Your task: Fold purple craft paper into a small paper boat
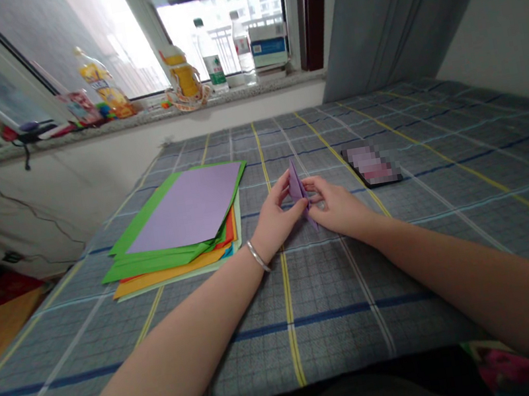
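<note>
A small folded piece of purple paper [295, 183] stands nearly upright between my hands, above the plaid cloth. My left hand [280, 207] grips it from the left, thumb near its lower part and fingers behind its left side. From the right, my right hand [328, 200] pinches the same paper, its fingers curled against the folded edge. The paper's lower tip points down between my hands, and part of it is hidden by my fingers. To the left of my left hand lies a stack of coloured sheets, a purple sheet [190, 203] on top.
A phone [372, 165] with a blurred screen lies on the plaid cloth [336, 334] to the right. Along the windowsill [150, 109] stand bottles, a yellow cup [184, 77] and boxes. A grey curtain [380, 12] hangs at the back right.
</note>
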A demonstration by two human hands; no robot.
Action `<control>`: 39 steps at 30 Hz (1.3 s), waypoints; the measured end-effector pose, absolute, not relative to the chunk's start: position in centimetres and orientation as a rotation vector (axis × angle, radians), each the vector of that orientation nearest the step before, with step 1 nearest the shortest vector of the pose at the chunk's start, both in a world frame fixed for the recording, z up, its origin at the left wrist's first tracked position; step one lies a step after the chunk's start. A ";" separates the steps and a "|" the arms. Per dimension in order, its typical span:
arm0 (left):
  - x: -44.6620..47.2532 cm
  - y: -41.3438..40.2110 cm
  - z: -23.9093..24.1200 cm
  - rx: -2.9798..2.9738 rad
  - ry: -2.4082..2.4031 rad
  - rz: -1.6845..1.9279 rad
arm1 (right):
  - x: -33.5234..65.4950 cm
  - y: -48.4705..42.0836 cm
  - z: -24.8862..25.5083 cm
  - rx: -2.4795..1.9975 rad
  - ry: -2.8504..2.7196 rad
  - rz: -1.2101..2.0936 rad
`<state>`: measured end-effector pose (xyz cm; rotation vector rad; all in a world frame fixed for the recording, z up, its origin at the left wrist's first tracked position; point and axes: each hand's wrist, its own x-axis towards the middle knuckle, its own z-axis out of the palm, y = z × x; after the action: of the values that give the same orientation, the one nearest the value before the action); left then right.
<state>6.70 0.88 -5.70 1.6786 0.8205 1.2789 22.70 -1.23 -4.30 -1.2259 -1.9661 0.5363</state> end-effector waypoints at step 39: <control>7.6 0.1 -5.6 2.114 1.052 1.258 | 21.8 -1.3 -2.8 -1.701 -2.119 0.090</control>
<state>7.56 0.11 -5.60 2.1144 1.0517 1.2577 21.80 -1.31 -2.81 -1.7007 -2.1186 0.0896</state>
